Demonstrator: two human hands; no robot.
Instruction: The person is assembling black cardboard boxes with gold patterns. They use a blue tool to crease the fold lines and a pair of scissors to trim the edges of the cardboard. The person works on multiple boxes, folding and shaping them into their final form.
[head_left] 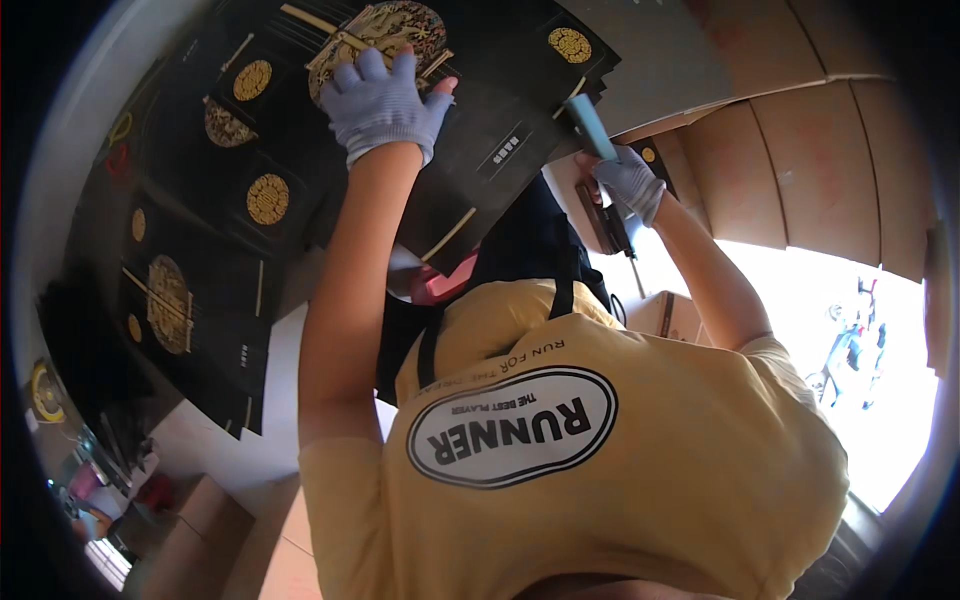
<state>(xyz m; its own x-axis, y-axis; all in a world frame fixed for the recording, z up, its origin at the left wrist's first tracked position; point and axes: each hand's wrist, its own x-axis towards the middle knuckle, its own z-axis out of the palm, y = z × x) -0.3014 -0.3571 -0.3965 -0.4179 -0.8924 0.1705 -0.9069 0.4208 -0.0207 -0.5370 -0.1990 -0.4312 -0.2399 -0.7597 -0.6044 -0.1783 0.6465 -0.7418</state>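
Note:
My left hand (pixel 388 108), in a pale grey glove with bare fingertips, lies spread and flat on a large black printed sheet (pixel 340 200). Its fingers rest over a round gold-and-brown pattern at the far edge of view. Gold medallions and thin gold bars repeat across the sheet, and at the right corner several layered edges show. My right hand (pixel 632 183), gloved likewise, is closed around a tool with a light blue cylindrical part (pixel 590 125) pointing up and left beside that corner. A dark part (pixel 608 222) shows below this hand; the tool's exact kind is unclear.
More black printed sheets (pixel 190 300) overlap at the left. Tall brown cardboard (pixel 820 165) lines the right side. Cardboard boxes (pixel 195 535) stand at the lower left. Something pink (pixel 445 280) shows beneath the sheets' near edge. Bright light enters at the right.

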